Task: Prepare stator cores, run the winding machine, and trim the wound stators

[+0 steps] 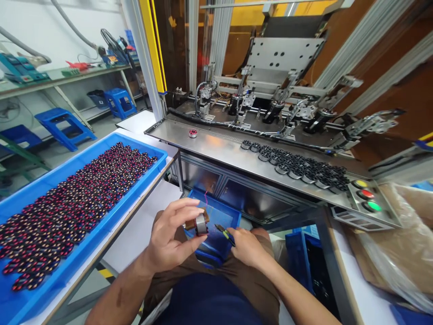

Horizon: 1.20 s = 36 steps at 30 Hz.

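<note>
My left hand [171, 237] is closed on a small round wound stator [200, 224], pinched between thumb and fingers above my lap. My right hand [246, 246] grips small yellow-handled cutters [223, 233], their tip pointing toward the stator, a short gap away. Both hands hover over a small blue bin [216, 216] resting by my knees. A thin pink wire sticks up just behind the stator.
A large blue tray [84, 158] at my left is packed with several wound stators. On the steel machine shelf [219, 144] lie a row of dark stators [297, 167] and one red one [192, 133]. Coloured buttons [367, 195] sit at right; plastic bag beyond.
</note>
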### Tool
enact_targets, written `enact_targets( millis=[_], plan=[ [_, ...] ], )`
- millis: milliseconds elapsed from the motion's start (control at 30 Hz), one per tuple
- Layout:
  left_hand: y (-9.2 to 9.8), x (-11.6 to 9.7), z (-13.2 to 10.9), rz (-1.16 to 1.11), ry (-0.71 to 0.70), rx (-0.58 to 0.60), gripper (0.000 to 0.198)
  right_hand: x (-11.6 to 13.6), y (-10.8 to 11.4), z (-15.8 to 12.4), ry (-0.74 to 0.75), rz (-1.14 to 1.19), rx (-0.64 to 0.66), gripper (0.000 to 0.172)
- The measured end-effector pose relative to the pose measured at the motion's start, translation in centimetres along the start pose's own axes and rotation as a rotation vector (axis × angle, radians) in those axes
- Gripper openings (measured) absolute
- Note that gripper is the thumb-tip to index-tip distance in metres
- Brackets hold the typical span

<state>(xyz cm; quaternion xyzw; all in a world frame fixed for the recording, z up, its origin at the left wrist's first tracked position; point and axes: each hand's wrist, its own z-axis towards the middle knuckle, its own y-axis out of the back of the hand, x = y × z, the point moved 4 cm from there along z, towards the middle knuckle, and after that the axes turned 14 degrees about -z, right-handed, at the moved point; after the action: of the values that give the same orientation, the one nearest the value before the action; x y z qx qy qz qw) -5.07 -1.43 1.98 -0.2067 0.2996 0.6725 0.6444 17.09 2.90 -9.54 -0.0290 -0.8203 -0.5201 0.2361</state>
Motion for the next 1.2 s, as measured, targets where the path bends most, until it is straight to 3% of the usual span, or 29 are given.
enact_targets(
  millis=[100,233,300,467,633,800,1200],
  plan=[
    [-0.1,-0.3,0.0,0.150,-0.043,0.025,0.061,0.0,-0.1,-1.5,0.048,0.124,0.016,0.062],
    [-0.5,-0.8,0.3,0.267,-0.104,0.043,0.046,1.9,1.4,-5.8,0.233,0.742,0.048,0.061],
    [-0.8,-0.9,0.4,0.316,-0.116,0.056,0.040,3.0,2.7,-7.9,0.312,0.901,0.037,0.059],
    [-1.0,-0.8,0.5,0.306,-0.127,0.105,0.041,5.1,4.8,-10.3,0.460,0.926,0.039,0.059],
    [-0.7,-1.0,0.6,0.229,-0.171,0.066,0.054,5.7,5.0,-10.1,0.512,0.899,0.061,0.071],
    [-0.6,-1.2,0.6,0.135,-0.173,0.038,0.053,6.2,5.0,-9.6,0.516,0.888,0.056,0.078],
    [-0.6,-1.0,0.2,0.048,-0.144,0.044,0.056,7.3,5.6,-9.3,0.476,0.943,0.035,0.062]
  ],
)
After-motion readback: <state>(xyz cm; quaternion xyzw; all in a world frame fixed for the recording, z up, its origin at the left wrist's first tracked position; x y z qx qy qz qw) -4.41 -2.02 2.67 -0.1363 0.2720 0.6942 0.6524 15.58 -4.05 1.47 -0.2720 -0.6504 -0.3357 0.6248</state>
